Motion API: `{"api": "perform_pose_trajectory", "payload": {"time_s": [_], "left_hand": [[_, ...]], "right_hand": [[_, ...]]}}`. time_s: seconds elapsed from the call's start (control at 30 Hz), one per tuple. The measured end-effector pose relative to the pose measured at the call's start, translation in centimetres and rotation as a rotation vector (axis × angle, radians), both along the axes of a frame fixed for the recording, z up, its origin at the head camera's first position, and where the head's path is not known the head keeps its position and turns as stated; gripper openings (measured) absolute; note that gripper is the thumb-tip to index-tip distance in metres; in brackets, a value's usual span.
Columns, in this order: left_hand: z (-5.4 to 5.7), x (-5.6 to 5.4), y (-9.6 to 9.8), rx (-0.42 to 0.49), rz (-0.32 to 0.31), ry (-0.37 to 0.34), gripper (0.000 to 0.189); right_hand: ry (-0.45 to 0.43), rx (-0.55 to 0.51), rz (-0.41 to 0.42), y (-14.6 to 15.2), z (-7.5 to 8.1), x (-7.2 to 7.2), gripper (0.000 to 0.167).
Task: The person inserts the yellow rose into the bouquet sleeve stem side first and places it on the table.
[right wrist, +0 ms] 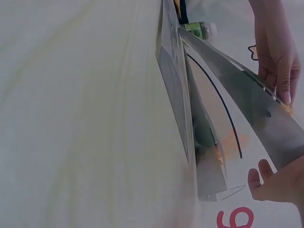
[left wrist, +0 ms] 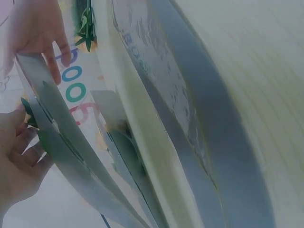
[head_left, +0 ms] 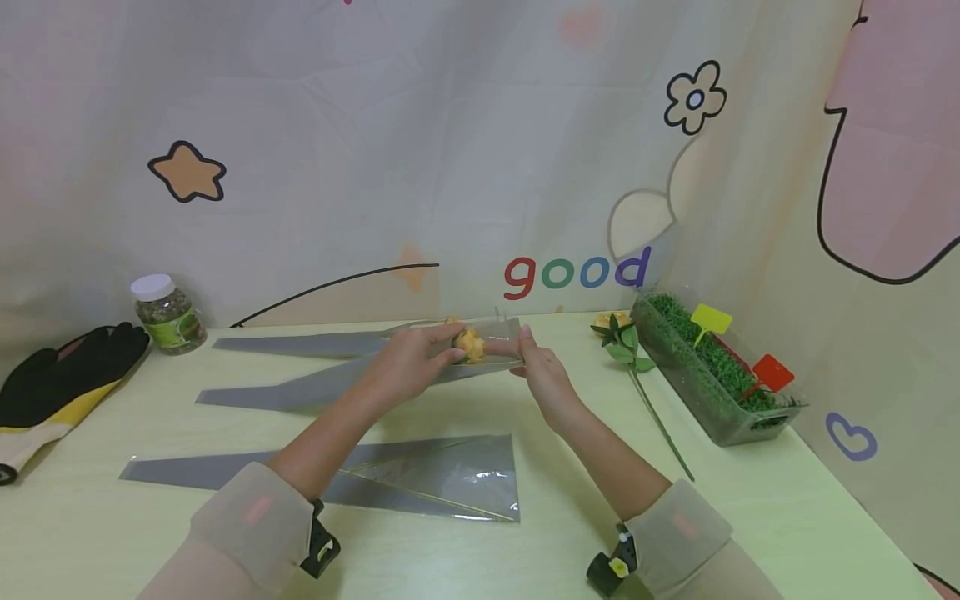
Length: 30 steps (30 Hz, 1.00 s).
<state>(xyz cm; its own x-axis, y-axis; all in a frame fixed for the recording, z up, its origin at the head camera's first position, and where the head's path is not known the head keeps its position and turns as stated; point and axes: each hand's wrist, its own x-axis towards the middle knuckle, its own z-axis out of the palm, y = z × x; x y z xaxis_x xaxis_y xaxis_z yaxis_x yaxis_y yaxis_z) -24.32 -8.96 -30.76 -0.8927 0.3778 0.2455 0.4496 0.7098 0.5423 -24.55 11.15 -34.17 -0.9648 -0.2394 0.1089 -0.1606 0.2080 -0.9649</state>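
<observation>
A yellow artificial rose point(head_left: 471, 344) lies inside a grey, clear-fronted flower sleeve point(head_left: 277, 396), lifted off the table with its wide mouth to the right. My left hand point(head_left: 401, 367) pinches the rose near its head, thumb on the near side. At the mouth, my right hand point(head_left: 553, 387) grips the sleeve's edge, thumb in front and the other fingers behind. Green leaves point(left wrist: 29, 113) show by my left fingertips in the left wrist view. Behind lies another grey sleeve point(head_left: 300, 343) with a yellow flower in it, partly hidden by my left hand.
A flat sleeve point(head_left: 450, 479) with a gold line lies in front. To the right are a loose yellow rose point(head_left: 630, 335) and a planter box point(head_left: 693, 383) of green grass with tags. A lidded jar point(head_left: 171, 317) and black-and-yellow gloves point(head_left: 67, 375) sit at left.
</observation>
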Motion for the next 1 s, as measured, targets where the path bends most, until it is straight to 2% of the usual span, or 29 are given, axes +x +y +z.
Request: {"api": "perform_pose_trajectory", "payload": {"time_s": [0.13, 0.27, 0.37, 0.43, 0.53, 0.67, 0.8, 1.0], "left_hand": [[0.0, 0.1, 0.0, 0.009, -0.01, 0.028, 0.044], [-0.1, 0.1, 0.0, 0.015, -0.018, 0.046, 0.043], [-0.2, 0.1, -0.1, 0.021, -0.021, 0.049, 0.043], [-0.3, 0.0, -0.2, 0.022, -0.025, 0.053, 0.042], [-0.4, 0.0, -0.4, 0.013, -0.029, 0.053, 0.041], [-0.6, -0.1, -0.9, -0.014, -0.022, 0.043, 0.04], [-0.9, -0.2, -1.3, -0.015, -0.003, -0.004, 0.04], [-1.4, -0.5, -1.5, -0.058, 0.006, -0.022, 0.041]], "right_hand": [[-0.015, 0.011, 0.008, -0.1, 0.0, -0.1, 0.073], [-0.116, 0.038, -0.05, -0.1, 0.1, 0.0, 0.077], [-0.112, 0.051, -0.034, -0.2, 0.1, 0.1, 0.077], [-0.056, 0.057, 0.012, -0.2, 0.1, 0.1, 0.075], [-0.022, 0.06, 0.029, -0.2, 0.2, 0.2, 0.068], [-0.026, 0.081, -0.049, -0.3, 0.3, 0.3, 0.053], [-0.001, 0.129, -0.143, -0.5, 0.3, 0.3, 0.034], [0.054, 0.209, -0.187, -0.6, 0.2, 0.4, 0.019]]}}
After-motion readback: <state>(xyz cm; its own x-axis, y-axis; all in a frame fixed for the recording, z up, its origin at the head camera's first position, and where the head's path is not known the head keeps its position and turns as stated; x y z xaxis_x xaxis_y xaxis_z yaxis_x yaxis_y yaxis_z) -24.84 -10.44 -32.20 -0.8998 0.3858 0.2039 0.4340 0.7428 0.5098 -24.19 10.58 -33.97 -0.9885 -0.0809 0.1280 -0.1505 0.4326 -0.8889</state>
